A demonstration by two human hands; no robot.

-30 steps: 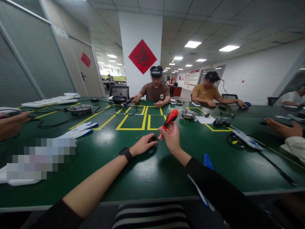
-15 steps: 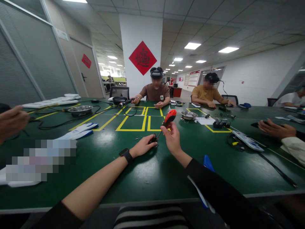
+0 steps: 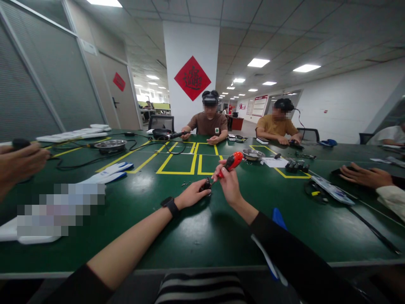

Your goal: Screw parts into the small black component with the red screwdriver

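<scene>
Clock centred on the small black part [image 3: 207, 184]. Change versus 0.5 s ago: the handle of the red-and-black screwdriver [image 3: 231, 163] leans lower, now pointing to about 2 o'clock rather than 1; black part unchanged, upright on the green table [image 3: 148, 240].

Left hand [image 3: 193, 193]: palm down, forearm entering from 8 o'clock, black watch [image 3: 170, 206] at wrist; thumb and fingers grasp the black part.

Right hand [image 3: 228, 181]: forearm from 4 o'clock, wrist raised, thumb and fingers closed around the screwdriver handle. Shaft slants down to the part's 3 o'clock side; cannot tell whether the tip is seated.

Small metal pieces [image 3: 185, 183] lie at 9 o'clock; metal bowl [image 3: 252, 155] at 2.
</scene>
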